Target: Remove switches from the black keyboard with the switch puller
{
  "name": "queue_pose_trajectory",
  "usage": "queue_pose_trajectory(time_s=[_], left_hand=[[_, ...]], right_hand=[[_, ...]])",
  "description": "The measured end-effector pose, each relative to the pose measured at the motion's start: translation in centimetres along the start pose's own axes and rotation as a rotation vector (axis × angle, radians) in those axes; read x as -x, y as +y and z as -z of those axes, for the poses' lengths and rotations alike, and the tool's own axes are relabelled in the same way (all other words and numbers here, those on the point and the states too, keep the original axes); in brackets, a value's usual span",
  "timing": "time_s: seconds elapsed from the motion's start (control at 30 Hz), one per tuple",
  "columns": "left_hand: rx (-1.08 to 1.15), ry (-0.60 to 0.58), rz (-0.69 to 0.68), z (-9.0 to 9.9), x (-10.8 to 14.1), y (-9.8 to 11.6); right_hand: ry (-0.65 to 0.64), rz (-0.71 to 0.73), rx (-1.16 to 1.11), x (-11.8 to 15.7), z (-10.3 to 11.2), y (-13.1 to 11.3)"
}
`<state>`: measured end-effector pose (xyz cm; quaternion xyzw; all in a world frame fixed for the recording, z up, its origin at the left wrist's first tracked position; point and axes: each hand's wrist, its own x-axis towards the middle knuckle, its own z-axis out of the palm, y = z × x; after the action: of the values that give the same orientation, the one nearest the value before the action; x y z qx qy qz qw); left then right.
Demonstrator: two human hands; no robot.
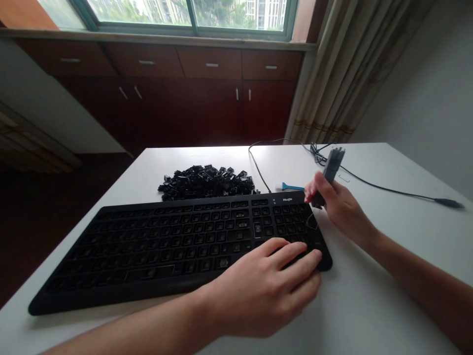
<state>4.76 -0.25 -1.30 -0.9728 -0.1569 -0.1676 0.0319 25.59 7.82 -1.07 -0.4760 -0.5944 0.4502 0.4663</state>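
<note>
A black keyboard (148,241) with its keycaps off lies across the white table, its bare switch sockets showing. My left hand (273,281) rests palm down on its lower right part, over the number pad, fingers stretched out and touching the surface. My right hand (332,197) is closed around a grey keycap puller (333,165) held upright at the keyboard's right edge. The puller's thin wire loops (312,222) reach down over the number pad. My fingers hide the middle of its handle. Behind the keyboard lies a heap of black keycaps (207,181).
A blue brush (290,186) with white bristles lies behind the keyboard's right end. The black cable (384,186) loops across the back and runs right. A small bent wire (343,178) lies near my right hand. The white table (369,158) ends before wooden cabinets (199,103).
</note>
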Motion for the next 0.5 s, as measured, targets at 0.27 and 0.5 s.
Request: queue_pose_trajectory(time_s=[0.27, 0.5], left_hand=[[-0.003, -0.012, -0.007, 0.0, 0.0, 0.0], [-0.007, -0.028, 0.005, -0.2, 0.0, 0.0]], right_hand=[[-0.125, 0.161, 0.258, -0.5, 1.7, 1.3], [-0.179, 0.513, 0.562, -0.7, 2.9, 2.0]])
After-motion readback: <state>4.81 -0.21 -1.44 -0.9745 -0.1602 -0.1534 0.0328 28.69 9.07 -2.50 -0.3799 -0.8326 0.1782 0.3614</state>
